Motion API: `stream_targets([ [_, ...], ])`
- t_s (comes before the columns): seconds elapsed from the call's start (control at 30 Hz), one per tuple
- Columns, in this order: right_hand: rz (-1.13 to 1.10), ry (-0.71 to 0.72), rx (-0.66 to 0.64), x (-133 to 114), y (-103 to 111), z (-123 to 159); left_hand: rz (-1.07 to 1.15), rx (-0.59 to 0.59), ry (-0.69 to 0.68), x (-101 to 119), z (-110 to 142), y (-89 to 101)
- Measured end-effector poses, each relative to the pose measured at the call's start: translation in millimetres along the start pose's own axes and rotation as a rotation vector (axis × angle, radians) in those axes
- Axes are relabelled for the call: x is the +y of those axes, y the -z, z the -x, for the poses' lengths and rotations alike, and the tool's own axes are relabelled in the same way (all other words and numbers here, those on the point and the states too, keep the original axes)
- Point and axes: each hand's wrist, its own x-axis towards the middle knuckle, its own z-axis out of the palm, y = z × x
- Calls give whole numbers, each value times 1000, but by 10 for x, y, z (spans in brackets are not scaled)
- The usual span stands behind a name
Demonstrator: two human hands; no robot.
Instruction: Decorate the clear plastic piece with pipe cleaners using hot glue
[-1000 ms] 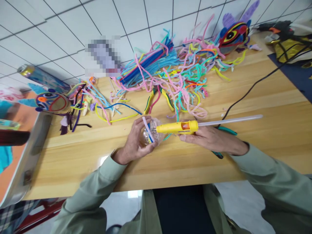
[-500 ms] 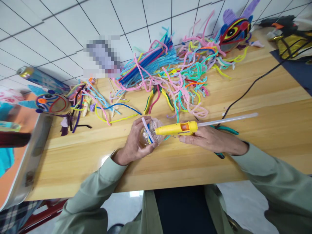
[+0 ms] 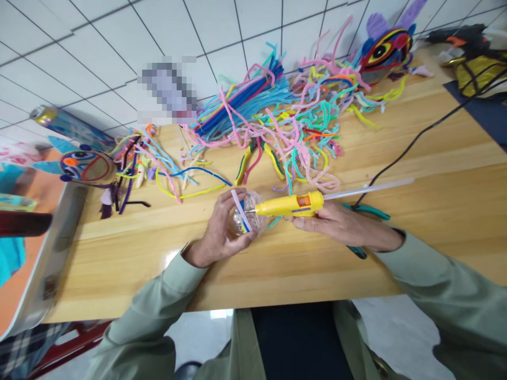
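Hands [image 3: 222, 229] [image 3: 344, 224] hold plastic [image 3: 259, 226] and illegibly marked glue gun [image 3: 283, 206]

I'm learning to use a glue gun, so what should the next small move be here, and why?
Probably a light squeeze for a small dab by the pale strip: the right hand holds the yellow glue gun, nozzle at the strip, with a glue stick in its back, and the left hand grips the clear plastic piece.
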Motion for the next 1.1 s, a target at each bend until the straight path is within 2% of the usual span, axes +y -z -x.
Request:
stream_targets([
  [0.07, -50, -11, 6, 49, -2, -8, -1, 0, 4, -5, 6, -1],
  [0.2, -141, -138, -25, 173, -2, -19, -7, -12, 19, -12, 22, -2],
  [0.3, -199, -184, -50, 240, -14, -33, 0, -8, 15, -18, 34, -7],
  [0.67, -218, -170, -126, 239, -24, -52, 5, -2, 5, -16, 27, -8],
  [0.9, -298, -114, -37, 303, -55, -54, -15, -12, 21, -32, 47, -15],
  [1.1, -262, -140, -100, 232, -56, -57, -16, -5, 18, -30, 40, -10],
])
